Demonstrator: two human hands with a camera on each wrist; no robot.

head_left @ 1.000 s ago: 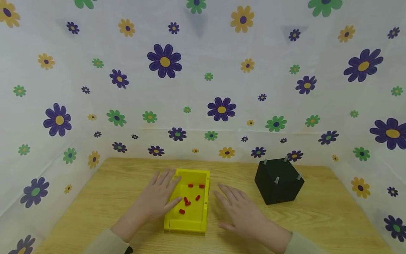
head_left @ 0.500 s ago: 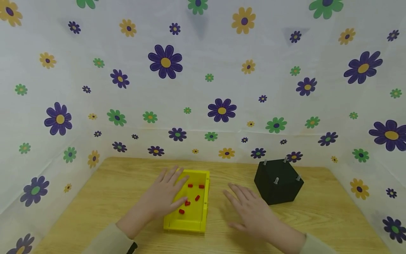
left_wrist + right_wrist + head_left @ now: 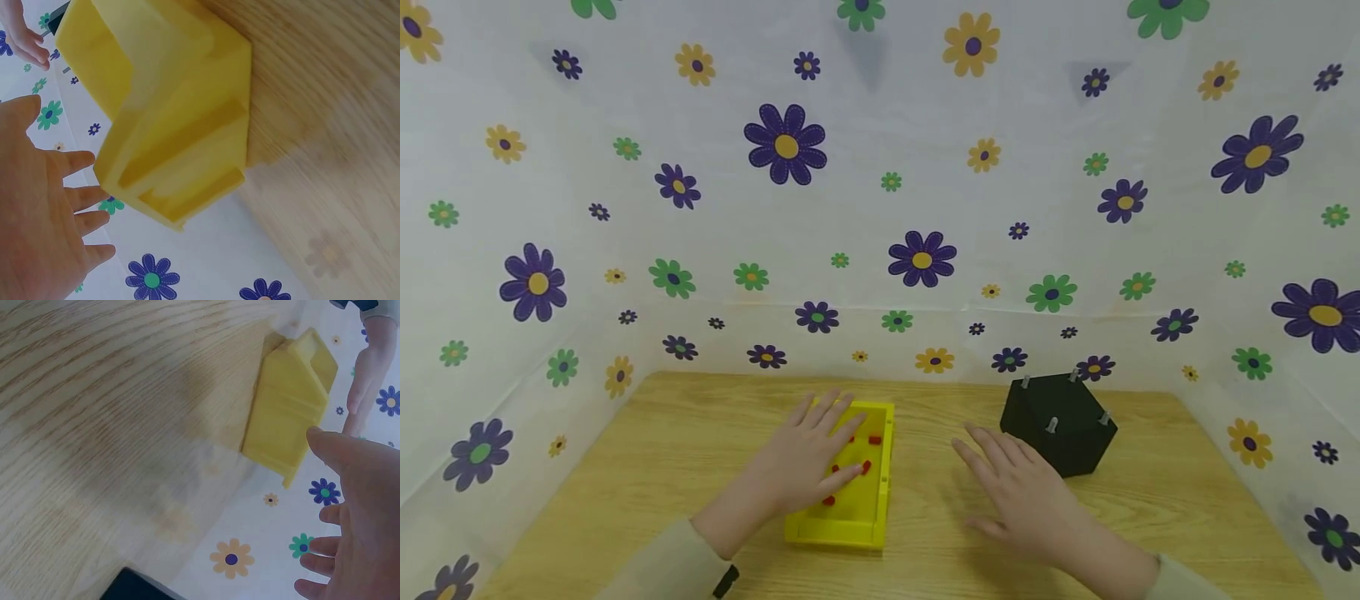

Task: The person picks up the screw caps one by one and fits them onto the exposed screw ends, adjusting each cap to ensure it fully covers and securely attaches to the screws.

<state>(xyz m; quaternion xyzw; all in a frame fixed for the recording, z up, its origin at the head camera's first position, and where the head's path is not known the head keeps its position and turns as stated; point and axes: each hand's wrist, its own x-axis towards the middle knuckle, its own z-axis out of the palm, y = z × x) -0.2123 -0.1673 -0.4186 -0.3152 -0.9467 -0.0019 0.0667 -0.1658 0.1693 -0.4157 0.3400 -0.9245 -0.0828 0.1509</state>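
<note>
A yellow bin (image 3: 842,531) stands on the wooden table with several small red pieces (image 3: 875,440) lying in it. Over the bin's left side is my left hand (image 3: 793,458), fingers spread and straight, covering some of the pieces. The left wrist view shows that hand (image 3: 44,206) apart from the bin's outside (image 3: 187,125), with nothing in it. My right hand (image 3: 1026,500) hovers above the table to the right of the bin, fingers extended and holding nothing. Its fingertips are near a black block (image 3: 1060,425) with grey pegs on top, partly overlapping it in the head view.
The wooden table (image 3: 700,433) ends at the back and sides against a white sheet (image 3: 880,108) printed with flowers. Bare wood lies between the bin and the black block.
My left hand has shifted right, farther over the bin, hiding more red pieces. My right hand has moved right, away from the bin and closer to the black block. Bin and block have stayed put.
</note>
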